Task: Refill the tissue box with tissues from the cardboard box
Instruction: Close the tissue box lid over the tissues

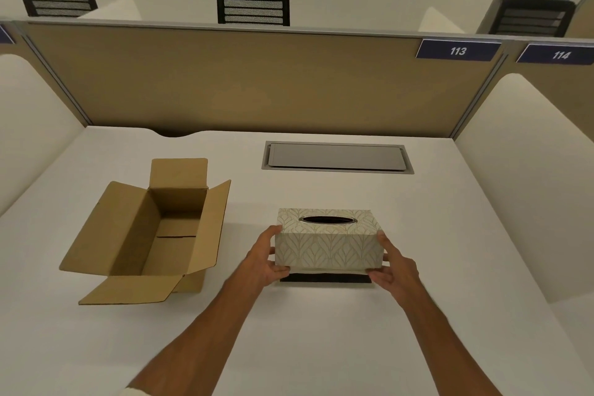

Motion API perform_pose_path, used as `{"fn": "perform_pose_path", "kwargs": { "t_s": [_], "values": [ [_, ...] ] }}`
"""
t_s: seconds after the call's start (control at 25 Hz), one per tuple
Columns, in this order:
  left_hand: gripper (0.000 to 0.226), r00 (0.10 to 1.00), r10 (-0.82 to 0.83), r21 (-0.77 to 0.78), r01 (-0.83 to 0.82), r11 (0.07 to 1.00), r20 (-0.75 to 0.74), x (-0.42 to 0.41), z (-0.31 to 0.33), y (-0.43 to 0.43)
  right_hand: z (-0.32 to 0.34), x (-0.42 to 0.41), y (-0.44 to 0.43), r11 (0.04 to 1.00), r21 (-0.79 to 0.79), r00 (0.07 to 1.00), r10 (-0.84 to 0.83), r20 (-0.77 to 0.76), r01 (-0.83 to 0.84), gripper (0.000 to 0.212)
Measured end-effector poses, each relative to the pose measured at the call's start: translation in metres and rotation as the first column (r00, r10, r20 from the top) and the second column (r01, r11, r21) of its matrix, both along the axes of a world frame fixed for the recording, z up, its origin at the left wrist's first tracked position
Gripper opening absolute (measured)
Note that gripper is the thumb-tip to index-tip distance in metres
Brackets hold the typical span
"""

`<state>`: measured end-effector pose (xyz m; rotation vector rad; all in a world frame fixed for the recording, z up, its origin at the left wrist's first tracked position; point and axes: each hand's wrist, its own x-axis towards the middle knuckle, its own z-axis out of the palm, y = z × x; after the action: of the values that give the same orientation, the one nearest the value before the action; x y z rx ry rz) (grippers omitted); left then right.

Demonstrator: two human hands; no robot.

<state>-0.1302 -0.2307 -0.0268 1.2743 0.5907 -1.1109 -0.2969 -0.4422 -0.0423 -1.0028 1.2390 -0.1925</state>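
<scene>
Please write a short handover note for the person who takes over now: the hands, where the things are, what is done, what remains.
Left hand: grips the left end of the tissue box.
Right hand: grips its right end.
The tissue box is held over a dark base on the desk; no tissue shows in its slot.
Cardboard box: to the left, flaps open; the visible inside looks empty, no tissues in view.
Done: cannot tell whether the tissues are already inside.
Left: check the fill, then seat the tissue box on the base.
</scene>
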Motion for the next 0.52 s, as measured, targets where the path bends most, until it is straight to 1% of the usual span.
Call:
{"fn": "perform_pose_path", "kwargs": {
  "t_s": [0.12, 0.2, 0.36, 0.52],
  "values": [
    [0.055, 0.998, -0.057, 0.072, 0.055, 0.996, 0.035, -0.004, -0.002, 0.004, -0.002, -0.001, -0.001, 1.000, 0.021, 1.000, 0.013, -0.018, -0.013, 0.063],
    [0.048, 0.995, -0.083, 0.132, 0.074, 0.988, 0.061, -0.008, -0.005, 0.007, -0.006, -0.005, 0.000, 0.998, 0.036, 0.999, 0.044, -0.029, -0.043, 0.057],
    [0.038, 0.996, -0.016, 0.109, 0.007, 0.994, 0.082, -0.020, -0.016, 0.014, -0.015, -0.012, 0.008, 0.999, 0.043, 0.999, 0.030, -0.011, -0.030, 0.047],
    [0.033, 0.988, -0.037, 0.146, 0.014, 0.989, 0.152, -0.026, -0.026, 0.019, -0.026, -0.018, 0.011, 0.999, 0.031, 0.998, 0.036, -0.042, -0.035, 0.039]
  ]
}}
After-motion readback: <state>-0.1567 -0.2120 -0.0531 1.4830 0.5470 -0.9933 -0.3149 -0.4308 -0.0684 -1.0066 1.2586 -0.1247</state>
